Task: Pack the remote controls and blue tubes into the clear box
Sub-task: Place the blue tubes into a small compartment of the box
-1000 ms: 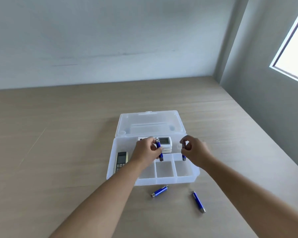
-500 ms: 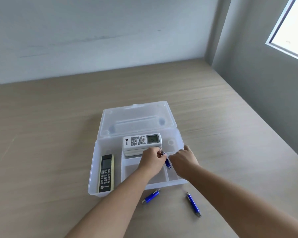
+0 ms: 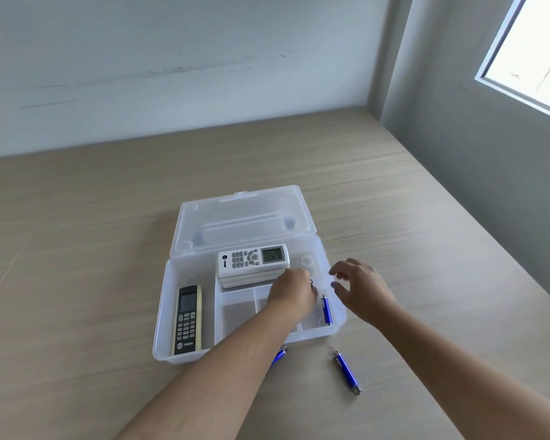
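A: Where are the tubes?

B: One blue tube (image 3: 326, 310) lies in the clear box's (image 3: 164, 315) lower-right compartment; a second tube (image 3: 347, 372) waits on the surface (image 3: 77, 249) below.

A: And the hands?

B: The right hand (image 3: 359, 287) hovers spread, empty. The left hand (image 3: 294, 292) curls over the dividers, seemingly placing something; its contents can't be told.

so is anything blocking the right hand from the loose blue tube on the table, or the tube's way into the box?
Nothing visible. The right hand, open, hovers above the clear box; the blue tube lies bare on the table in front of the box. The lid is open.
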A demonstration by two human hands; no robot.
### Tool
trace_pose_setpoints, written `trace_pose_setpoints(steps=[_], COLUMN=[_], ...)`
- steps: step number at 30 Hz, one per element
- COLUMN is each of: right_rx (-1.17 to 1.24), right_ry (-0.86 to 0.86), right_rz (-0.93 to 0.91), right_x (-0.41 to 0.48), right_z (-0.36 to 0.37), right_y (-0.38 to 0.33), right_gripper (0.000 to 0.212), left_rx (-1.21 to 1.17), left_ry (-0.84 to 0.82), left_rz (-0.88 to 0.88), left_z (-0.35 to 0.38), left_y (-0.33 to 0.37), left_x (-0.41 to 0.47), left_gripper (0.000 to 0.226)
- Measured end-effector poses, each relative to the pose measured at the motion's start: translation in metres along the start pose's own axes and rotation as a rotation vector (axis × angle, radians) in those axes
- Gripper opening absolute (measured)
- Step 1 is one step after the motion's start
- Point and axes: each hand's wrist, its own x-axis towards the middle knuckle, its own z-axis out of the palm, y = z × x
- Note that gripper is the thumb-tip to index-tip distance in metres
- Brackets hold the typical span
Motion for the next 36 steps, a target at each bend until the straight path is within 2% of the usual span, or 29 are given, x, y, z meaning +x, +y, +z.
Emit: trace_pose_setpoints(steps=[2,5,10,14,17,19,22,25,27,30,33,36], right_rx=[0.184,0.347,0.406,0.439,0.439,0.436,0.422,0.363,0.376,0.393,0.309,0.132], right_ry=[-0.127,-0.232,-0.250,-0.235,-0.249,-0.259,-0.252,-0.249,-0.224,-0.141,-0.107,-0.203], right_rz=[0.173,0.290,0.283,0.291,0.287,0.294,0.300,0.286,0.314,0.374,0.402,0.373], right_x=[-0.009,-0.017,-0.017,-0.018,-0.018,-0.018,-0.019,-0.021,-0.024,-0.033,-0.052,-0.076], right_z=[-0.002,0.003,0.005,0.006,0.006,0.006,0.004,0.003,-0.001,-0.007,0.000,0.017], right_y=[0.007,0.015,0.023,0.024,0.024,0.024,0.025,0.021,0.016,0.017,0.017,0.012], right_gripper=[0.026,0.021,0.011,0.011,0.010,0.010,0.012,0.012,0.014,0.027,0.027,0.022], left_rx=[0.097,0.150,0.053,-0.033,-0.182,-0.259,-0.190,-0.056,0.061,0.094,0.151,0.243], left_ry=[-0.027,-0.110,-0.222,-0.191,-0.151,-0.148,-0.174,-0.168,-0.094,0.196,0.428,0.397], left_rz=[-0.008,-0.076,-0.238,-0.299,-0.354,-0.342,-0.318,-0.241,-0.142,0.114,0.423,0.546], left_z=[0.005,0.018,0.036,0.042,0.043,0.041,0.035,0.022,0.009,-0.005,-0.009,0.007], left_y=[0.009,0.021,0.030,0.028,0.027,0.028,0.029,0.027,0.025,0.010,-0.021,-0.055], left_x=[0.003,0.008,0.015,0.016,0.017,0.016,0.014,0.008,-0.003,-0.031,-0.075,-0.107], left_gripper=[0.018,0.025,0.028,0.025,0.030,0.037,0.036,0.031,0.024,0.017,0.010,0.006])
